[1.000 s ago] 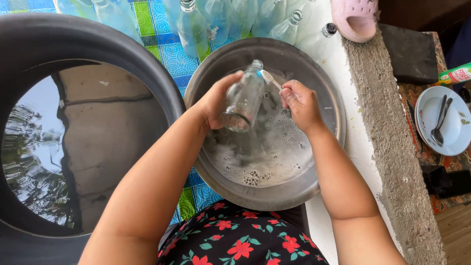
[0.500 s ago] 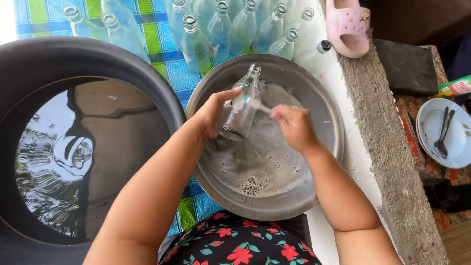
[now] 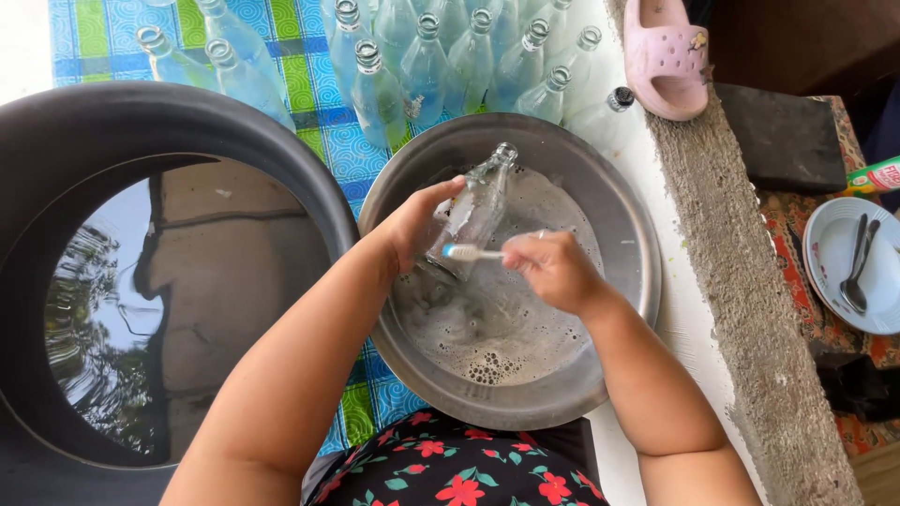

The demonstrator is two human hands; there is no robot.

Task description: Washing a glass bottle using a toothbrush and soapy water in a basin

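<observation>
Here, a clear glass bottle (image 3: 472, 214) is being held tilted over a wide metal basin (image 3: 619, 234), its neck pointing up and away from the person and its base towards the left hand (image 3: 417, 223). That hand is curling around the lower part of the bottle, fingers closed on the glass. The right hand (image 3: 555, 272) is closing in a loose fist on the handle of a toothbrush (image 3: 467, 252), whose white and blue head is lying against the side of the bottle. Below them the basin is holding shallow, cloudy water with a patch of foam near the person.

Beyond the basin, a group of empty clear bottles (image 3: 427, 66) is lying side by side on a blue and green checked cloth (image 3: 300, 75) — most have their open mouths towards the person, and one at the right end is wearing a dark cap. To the left a big dark tub (image 3: 84, 122) is sitting full of water, reflecting trees and a wall. On the right a rough concrete ledge (image 3: 750, 281) is running down the view, with a pink sandal (image 3: 666, 56) at its top. Past the ledge a pale plate (image 3: 834, 272) is carrying a spoon — and just above it the end of a green, red and white tube-shaped package (image 3: 877, 175) is poking in from the edge.
</observation>
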